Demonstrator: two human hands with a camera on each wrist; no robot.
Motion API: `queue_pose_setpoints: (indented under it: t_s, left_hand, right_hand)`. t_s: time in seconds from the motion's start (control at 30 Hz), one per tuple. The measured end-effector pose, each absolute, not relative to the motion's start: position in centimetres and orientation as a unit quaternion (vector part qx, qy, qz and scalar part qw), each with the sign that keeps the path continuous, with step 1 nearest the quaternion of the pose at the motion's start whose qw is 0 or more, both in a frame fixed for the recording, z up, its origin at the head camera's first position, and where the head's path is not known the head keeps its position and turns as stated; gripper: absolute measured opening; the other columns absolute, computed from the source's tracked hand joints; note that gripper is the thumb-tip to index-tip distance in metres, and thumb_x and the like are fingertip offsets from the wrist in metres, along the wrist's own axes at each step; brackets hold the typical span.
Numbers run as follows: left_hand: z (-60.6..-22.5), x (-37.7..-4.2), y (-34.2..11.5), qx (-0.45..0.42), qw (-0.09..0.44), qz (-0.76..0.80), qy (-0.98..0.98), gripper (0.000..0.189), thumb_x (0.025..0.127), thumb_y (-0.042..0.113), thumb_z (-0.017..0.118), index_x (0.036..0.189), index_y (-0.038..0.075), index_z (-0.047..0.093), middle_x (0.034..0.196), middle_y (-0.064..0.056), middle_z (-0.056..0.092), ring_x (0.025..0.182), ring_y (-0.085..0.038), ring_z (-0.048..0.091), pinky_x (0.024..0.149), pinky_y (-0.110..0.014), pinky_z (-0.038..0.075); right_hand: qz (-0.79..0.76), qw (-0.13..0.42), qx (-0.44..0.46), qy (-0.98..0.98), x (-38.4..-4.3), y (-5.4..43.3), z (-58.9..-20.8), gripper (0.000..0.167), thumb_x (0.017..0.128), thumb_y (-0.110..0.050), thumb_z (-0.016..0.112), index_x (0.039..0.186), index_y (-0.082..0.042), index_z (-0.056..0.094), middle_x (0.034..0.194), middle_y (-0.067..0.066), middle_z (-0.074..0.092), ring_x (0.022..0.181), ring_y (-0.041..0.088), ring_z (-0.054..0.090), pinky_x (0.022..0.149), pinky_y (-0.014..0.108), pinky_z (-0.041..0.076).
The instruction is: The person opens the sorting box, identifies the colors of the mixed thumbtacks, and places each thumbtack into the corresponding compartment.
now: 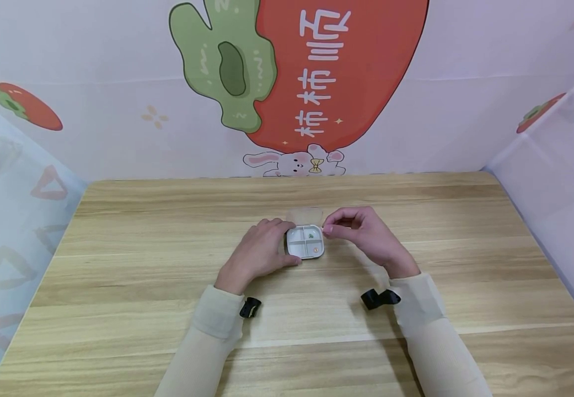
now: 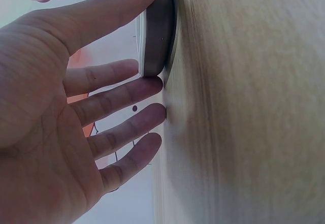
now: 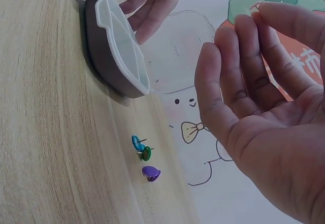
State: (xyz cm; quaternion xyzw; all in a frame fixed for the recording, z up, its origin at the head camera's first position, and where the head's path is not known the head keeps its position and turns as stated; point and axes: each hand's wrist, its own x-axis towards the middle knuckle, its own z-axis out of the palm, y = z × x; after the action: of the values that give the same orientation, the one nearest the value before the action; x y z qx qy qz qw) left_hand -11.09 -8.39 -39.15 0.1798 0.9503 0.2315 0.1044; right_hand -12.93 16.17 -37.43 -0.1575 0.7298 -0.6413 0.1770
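L hand (image 1: 262, 248) has its grip on the box (image 1: 295, 249) atop the bench (image 1: 118, 275) & R hand (image 1: 366, 234) pinches a tiny item (image 3: 253, 5) (can't ID), prob. best lowered slowly w/ box held firm.

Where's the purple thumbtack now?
In the right wrist picture, the purple thumbtack lies on the table, below the green thumbtack and left of the right hand.

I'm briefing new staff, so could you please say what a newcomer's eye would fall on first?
Probably the huge red-and-green printed fruit on the white backdrop. Then the rounded brown-and-white four-compartment box, clear lid open, held by the left hand on the wooden table. Blue, green and purple thumbtacks lie to the box's right.
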Motion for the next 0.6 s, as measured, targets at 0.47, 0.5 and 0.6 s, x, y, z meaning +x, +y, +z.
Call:
queue_pose_setpoints:
  t_s: [0.47, 0.5, 0.6]
  left_hand:
    - [-39.24, -11.13, -8.47, 0.187, 0.1, 0.232, 0.949, 0.071, 0.078, 0.04, 0.089, 0.136, 0.009, 0.062, 0.131, -0.007, 0.063, 0.115, -0.026, 0.056, 0.101, -0.046, 0.044]
    - [-39.22, -11.12, -8.47, 0.187, 0.1, 0.232, 0.949, 0.071, 0.078, 0.04, 0.089, 0.136, 0.009, 0.062, 0.131, -0.007, 0.063, 0.115, -0.026, 0.056, 0.101, -0.046, 0.044]
    - [-39.16, -11.06, -8.47, 0.186, 0.1, 0.232, 0.95, 0.071, 0.078, 0.04, 0.089, 0.136, 0.009, 0.062, 0.131, -0.008, 0.063, 0.115, -0.026, 0.056, 0.102, -0.046, 0.044]
  right_hand:
    - [-0.693, 0.183, -0.174, 0.675, -12.86, 16.33, -37.45, 0.018, 0.096, 0.0, 0.066, 0.106, 0.015, 0.064, 0.093, 0.008, 0.071, 0.087, 0.024, 0.07, 0.09, 0.036, 0.055]
    - [-0.7, 0.185, -0.171, 0.669, -12.84, 16.35, -37.44, 0.018, 0.096, 0.0, 0.065, 0.106, 0.015, 0.064, 0.093, 0.007, 0.07, 0.087, 0.024, 0.07, 0.09, 0.036, 0.055]
    - [-0.722, 0.191, -0.167, 0.644, -12.79, 16.37, -37.38, 0.011, 0.098, 0.0, 0.062, 0.103, 0.008, 0.068, 0.093, 0.006, 0.069, 0.087, 0.023, 0.068, 0.09, 0.036, 0.055]
